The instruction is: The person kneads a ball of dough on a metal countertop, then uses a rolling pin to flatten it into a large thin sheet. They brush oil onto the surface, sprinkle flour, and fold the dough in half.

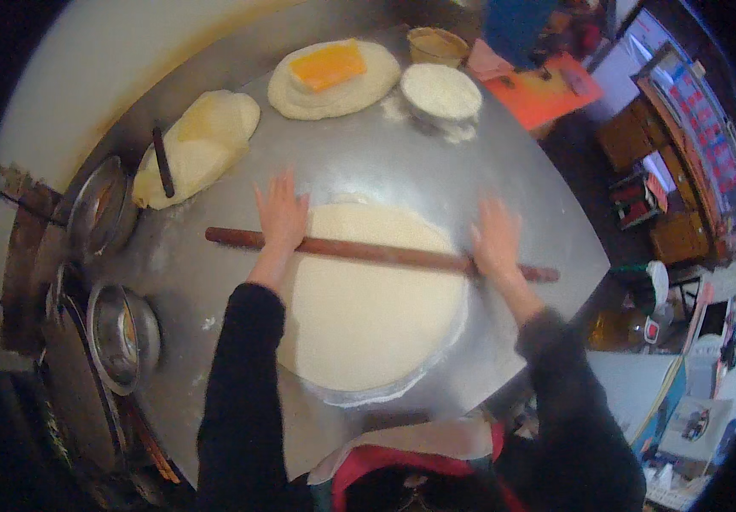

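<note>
A long wooden rolling pin (381, 251) lies across a wide, round sheet of dough (374, 320) on the metal worktop (553, 224). My left hand (281, 211) rests palm down over the pin, left of its middle, fingers stretched forward and apart. Towards the pin's right end, my right hand (497, 238) presses on it the same way, its fingers blurred. Neither hand wraps its fingers around the wood. White flour rims the sheet's near right edge.
At the back, an orange-yellow block (328, 66) sits on flattened dough (336, 105), near a bowl of flour (441, 91). Folded dough (214, 137) with a dark stick (163, 163) lies left. Metal bowls (122, 339) line the left edge. Red-orange paper (544, 89) overhangs the far right edge.
</note>
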`<action>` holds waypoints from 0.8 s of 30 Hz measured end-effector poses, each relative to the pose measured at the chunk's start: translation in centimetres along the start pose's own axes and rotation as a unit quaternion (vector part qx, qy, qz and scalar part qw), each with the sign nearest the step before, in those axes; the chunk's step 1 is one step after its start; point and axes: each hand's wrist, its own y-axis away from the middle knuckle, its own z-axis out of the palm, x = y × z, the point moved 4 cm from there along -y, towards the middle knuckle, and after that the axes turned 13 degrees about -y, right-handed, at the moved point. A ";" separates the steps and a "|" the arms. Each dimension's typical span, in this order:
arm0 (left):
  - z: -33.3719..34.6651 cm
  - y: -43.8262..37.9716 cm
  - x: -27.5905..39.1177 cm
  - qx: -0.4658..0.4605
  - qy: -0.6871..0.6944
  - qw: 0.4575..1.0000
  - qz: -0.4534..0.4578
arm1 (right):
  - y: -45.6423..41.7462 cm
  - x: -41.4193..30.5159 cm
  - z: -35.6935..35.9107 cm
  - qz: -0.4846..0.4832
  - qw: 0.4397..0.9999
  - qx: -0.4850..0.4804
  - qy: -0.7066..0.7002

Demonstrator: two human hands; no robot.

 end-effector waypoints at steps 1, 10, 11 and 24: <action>0.2 1.7 -0.8 0.026 0.044 0.999 0.015 | 2.1 -0.7 -0.2 -0.021 1.000 -0.005 -0.021; 3.0 -4.9 -5.6 0.026 0.026 0.999 0.003 | -6.4 -1.0 3.9 -0.047 0.997 -0.029 0.056; 2.6 -6.0 -5.6 0.006 0.026 0.999 -0.025 | -8.7 -0.6 4.4 -0.034 0.998 -0.023 0.054; -4.3 11.0 -8.8 -0.281 0.025 0.958 0.055 | 6.0 -4.7 0.7 -0.058 0.956 -0.288 0.015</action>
